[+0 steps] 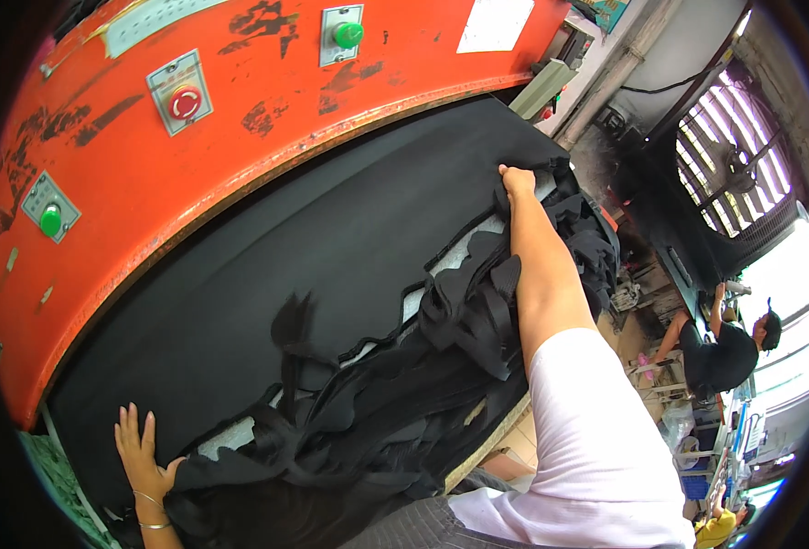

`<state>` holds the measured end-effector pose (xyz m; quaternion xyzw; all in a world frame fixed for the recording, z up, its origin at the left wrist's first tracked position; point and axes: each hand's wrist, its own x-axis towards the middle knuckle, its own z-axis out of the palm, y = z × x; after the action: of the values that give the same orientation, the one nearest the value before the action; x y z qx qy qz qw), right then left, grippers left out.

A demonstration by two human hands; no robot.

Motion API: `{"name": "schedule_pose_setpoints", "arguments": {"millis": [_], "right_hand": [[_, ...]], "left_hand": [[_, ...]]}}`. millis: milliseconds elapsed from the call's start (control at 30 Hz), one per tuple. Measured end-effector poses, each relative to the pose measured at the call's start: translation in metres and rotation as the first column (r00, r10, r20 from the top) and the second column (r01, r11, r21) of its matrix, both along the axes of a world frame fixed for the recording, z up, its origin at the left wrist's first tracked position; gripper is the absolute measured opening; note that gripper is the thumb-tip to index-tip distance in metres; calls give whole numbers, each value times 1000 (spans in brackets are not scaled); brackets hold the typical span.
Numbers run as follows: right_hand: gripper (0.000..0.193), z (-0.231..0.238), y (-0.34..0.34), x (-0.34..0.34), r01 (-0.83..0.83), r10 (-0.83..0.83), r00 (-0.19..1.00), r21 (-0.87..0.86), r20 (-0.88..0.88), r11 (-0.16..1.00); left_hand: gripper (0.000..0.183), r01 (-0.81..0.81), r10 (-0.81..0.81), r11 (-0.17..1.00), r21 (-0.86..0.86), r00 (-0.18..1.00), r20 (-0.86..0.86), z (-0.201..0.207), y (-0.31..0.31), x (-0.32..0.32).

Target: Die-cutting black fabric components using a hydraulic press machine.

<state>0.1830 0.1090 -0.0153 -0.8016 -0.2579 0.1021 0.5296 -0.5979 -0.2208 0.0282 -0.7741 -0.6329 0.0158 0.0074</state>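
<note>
Under orange press (240,137), our left hand (139,453) flat, fingers spread, on black sheet (267,265); right hand (517,179) seemingly clutches cut black scrap (459,320), mostly uncleared.

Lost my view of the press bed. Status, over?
Left hand flat on black sheet. Right hand gripping black offcut strips at far edge. Orange press head directly beyond.

Left hand (141,455) flat, fingers spread, bangled wrist low — right hand (517,179) far out, arm fully stretched, fingers closed.
</note>
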Motion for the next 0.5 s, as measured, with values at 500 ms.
{"name": "schedule_pose_setpoints", "arguments": {"millis": [500], "right_hand": [[24,211,-241,-18,-690,749,525,-314,404,653]], "left_hand": [[92,-422,425,858,-293,904,-55,3,-6,80]]}}
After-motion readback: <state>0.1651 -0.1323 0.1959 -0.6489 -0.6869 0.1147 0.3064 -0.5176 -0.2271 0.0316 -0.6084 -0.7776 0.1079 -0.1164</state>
